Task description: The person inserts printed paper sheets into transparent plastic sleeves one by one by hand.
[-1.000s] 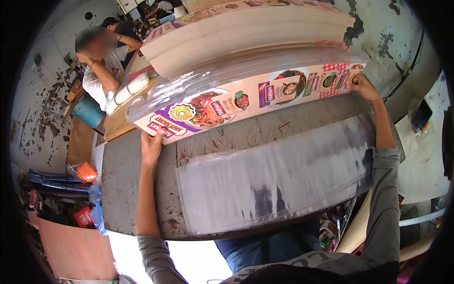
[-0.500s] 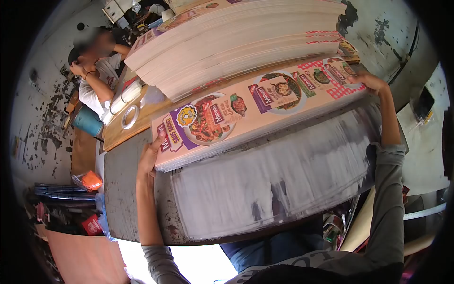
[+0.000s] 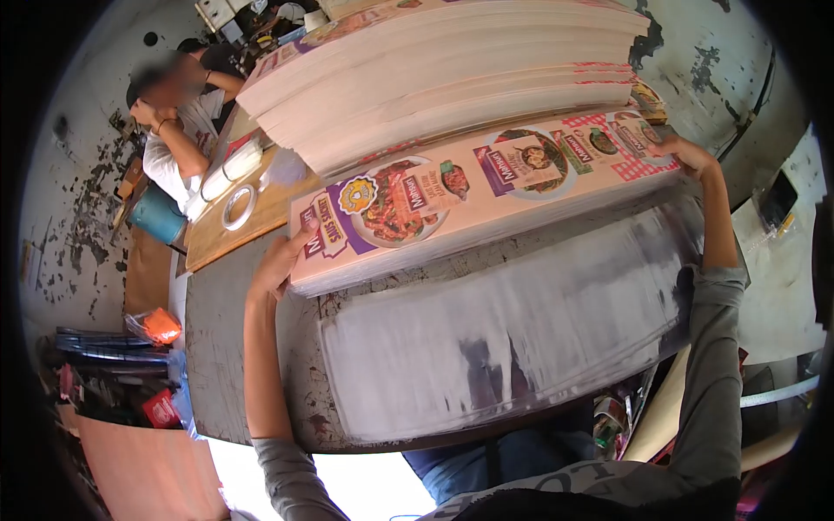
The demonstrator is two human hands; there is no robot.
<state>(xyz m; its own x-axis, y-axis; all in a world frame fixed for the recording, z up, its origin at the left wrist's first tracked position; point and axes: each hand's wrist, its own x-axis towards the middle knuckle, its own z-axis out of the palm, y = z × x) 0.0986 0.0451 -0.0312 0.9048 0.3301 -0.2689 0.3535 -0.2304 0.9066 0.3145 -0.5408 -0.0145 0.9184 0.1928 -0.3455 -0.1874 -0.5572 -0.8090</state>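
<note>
A long stack of printed food-picture sheets (image 3: 452,208) lies across the grey table (image 3: 226,347). My left hand (image 3: 282,260) grips its left end, thumb on top. At the right end, my right hand (image 3: 691,158) holds the corner, fingers closed on it. Nearer to me rests a pile of clear plastic sleeves (image 3: 495,339), shiny and untouched by either hand. Behind the held stack rises a much taller pile of the same printed sheets (image 3: 452,78).
A person in a white shirt (image 3: 178,148) sits at the far left, arms raised. A tape roll (image 3: 238,208) lies on the wooden board (image 3: 208,247). A blue-green bucket (image 3: 159,214) stands beside it. Red and orange packets are at the lower left.
The stack was tilted up with clear plastic behind it; now it lies flat, printed side up. Both hands still hold its ends. Since half a second ago, its left end has shifted slightly away from me.
</note>
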